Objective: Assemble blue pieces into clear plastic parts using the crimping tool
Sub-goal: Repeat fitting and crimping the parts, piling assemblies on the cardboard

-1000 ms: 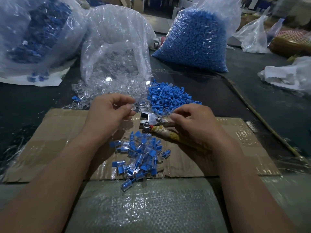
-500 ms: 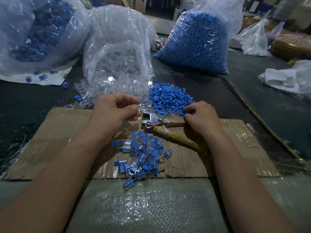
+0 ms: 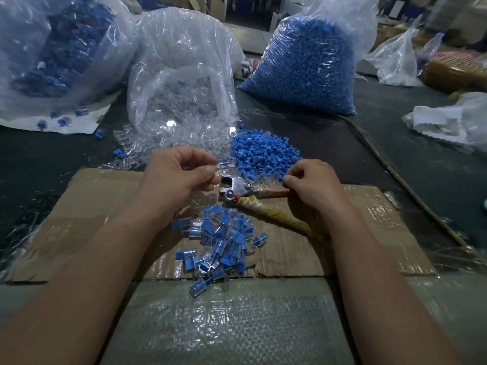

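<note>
My left hand (image 3: 181, 175) pinches a clear plastic part (image 3: 220, 168) between thumb and fingers, just left of the crimping tool's metal head (image 3: 235, 184). The tool lies on the cardboard sheet (image 3: 105, 206), its cloth-wrapped handles (image 3: 276, 214) running toward the right. At the near edge of the loose blue pieces pile (image 3: 263, 151), my right hand (image 3: 313, 183) has its fingers curled and pinches a small blue piece (image 3: 282, 177). Finished blue-and-clear assemblies (image 3: 221, 238) lie in a heap between my forearms.
An open bag of clear parts (image 3: 181, 101) spills out behind my left hand. A full bag of blue pieces (image 3: 305, 67) stands behind the loose pile. Another bag with blue parts (image 3: 52, 54) sits far left. Crumpled plastic bags (image 3: 453, 122) lie at right.
My right hand left the tool handle and reached to the edge of the blue pile, where it now pinches a piece. My left hand stays by the tool head with the clear part.
</note>
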`<state>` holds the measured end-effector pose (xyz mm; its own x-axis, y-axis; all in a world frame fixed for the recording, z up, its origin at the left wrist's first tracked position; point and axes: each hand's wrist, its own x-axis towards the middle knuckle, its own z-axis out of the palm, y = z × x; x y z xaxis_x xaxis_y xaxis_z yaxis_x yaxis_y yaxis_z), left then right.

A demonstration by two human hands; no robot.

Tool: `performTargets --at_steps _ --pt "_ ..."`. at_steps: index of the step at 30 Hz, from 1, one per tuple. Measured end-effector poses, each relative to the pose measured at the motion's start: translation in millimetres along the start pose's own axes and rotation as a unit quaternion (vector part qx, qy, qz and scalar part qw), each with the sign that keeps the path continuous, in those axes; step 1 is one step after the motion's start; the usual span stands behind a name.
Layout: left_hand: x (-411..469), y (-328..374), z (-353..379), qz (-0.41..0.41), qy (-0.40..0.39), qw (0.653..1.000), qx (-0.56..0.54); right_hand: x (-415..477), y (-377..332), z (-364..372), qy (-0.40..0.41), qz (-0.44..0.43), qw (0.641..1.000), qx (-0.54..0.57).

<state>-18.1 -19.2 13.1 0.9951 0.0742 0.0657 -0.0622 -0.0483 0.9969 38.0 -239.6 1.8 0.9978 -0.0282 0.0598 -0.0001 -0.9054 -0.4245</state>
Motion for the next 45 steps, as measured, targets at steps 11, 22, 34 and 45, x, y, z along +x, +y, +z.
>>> performTargets --at_steps 11,22,34,45 --pt "0.2 1.6 1.6 -0.029 -0.033 0.999 -0.032 -27.0 -23.0 -12.0 0.109 -0.088 0.947 0.288" --pt "-2.9 3.6 1.9 -0.021 -0.039 0.999 -0.007 -44.2 -42.9 -3.5 -0.009 -0.124 0.937 0.327" --pt "-4.5 3.5 5.9 -0.014 -0.041 0.999 0.005 -50.6 -51.1 0.8 0.013 -0.174 0.919 0.353" --pt "-6.2 4.1 7.3 0.002 -0.055 0.998 0.032 -52.7 -57.1 10.8 0.039 -0.239 0.927 0.286"
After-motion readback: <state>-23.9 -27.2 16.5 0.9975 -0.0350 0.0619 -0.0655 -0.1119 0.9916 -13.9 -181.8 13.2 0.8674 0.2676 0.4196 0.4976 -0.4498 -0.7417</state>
